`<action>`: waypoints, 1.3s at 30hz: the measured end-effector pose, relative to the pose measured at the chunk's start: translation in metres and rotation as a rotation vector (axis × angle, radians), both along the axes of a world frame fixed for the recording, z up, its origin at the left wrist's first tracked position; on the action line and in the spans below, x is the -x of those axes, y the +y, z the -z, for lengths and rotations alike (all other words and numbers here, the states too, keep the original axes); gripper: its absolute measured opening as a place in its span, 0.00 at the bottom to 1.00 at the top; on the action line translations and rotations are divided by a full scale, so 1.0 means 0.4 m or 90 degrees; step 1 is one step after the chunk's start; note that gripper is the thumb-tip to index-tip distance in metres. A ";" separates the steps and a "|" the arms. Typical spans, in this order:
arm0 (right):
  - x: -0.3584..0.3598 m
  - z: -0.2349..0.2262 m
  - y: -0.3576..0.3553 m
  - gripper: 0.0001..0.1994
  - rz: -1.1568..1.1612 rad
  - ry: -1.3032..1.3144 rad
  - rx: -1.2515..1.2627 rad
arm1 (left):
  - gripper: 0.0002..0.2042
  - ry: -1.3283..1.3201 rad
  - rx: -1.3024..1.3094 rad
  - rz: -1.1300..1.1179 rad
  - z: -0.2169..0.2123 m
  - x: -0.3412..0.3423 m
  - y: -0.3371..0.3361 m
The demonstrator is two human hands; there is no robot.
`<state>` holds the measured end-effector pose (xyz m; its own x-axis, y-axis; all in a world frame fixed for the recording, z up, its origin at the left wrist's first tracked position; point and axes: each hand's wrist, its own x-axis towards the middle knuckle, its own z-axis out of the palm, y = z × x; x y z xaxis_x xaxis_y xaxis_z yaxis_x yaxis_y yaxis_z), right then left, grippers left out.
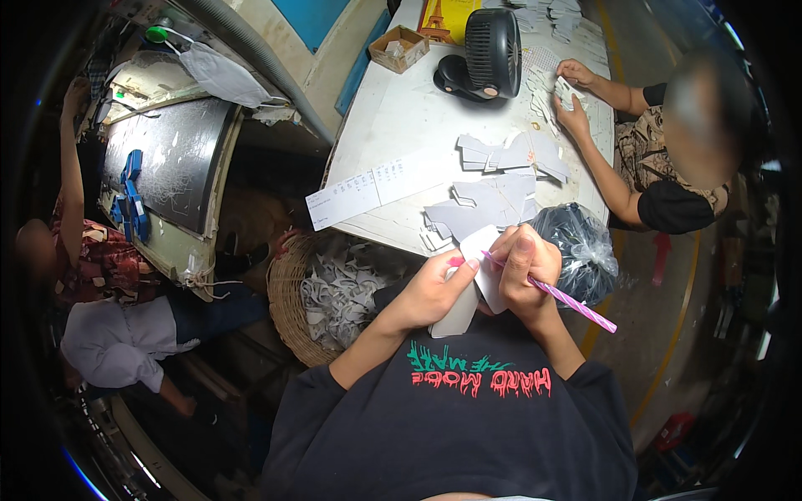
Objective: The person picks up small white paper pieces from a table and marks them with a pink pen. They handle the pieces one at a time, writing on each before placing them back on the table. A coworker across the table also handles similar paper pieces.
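Observation:
In front of my chest, my left hand grips a pale grey-white cut piece, thumb on top. A small pink patch shows by the thumb. My right hand is closed round a pink-and-white striped pen, whose tip end meets the upper part of the piece. Whether the piece is one layer or several, I cannot tell. Just beyond my hands, stacks of grey-white cut pieces lie on the white table, with another stack behind them.
A black fan and a small cardboard box stand farther back. Left of my hands is a wicker basket of scraps; to the right, a dark plastic bag. A paper strip lies at the table edge. A co-worker's hands handle pieces across.

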<state>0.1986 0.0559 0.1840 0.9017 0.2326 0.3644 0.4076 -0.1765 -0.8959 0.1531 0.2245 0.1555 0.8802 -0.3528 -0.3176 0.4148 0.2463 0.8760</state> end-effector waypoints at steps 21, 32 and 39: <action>-0.012 0.013 0.009 0.19 -0.004 -0.025 0.033 | 0.13 -0.012 0.040 0.002 -0.018 -0.010 0.018; -0.014 0.016 0.005 0.18 -0.016 -0.076 0.036 | 0.12 -0.032 -0.007 -0.006 -0.005 -0.008 0.008; -0.013 0.015 0.006 0.18 -0.015 -0.070 0.027 | 0.11 -0.046 -0.043 -0.003 -0.009 -0.004 0.006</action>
<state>0.2038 0.0583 0.1780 0.8506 0.2712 0.4506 0.5080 -0.2020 -0.8374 0.1548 0.2267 0.1590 0.9034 -0.3284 -0.2756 0.3485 0.1883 0.9182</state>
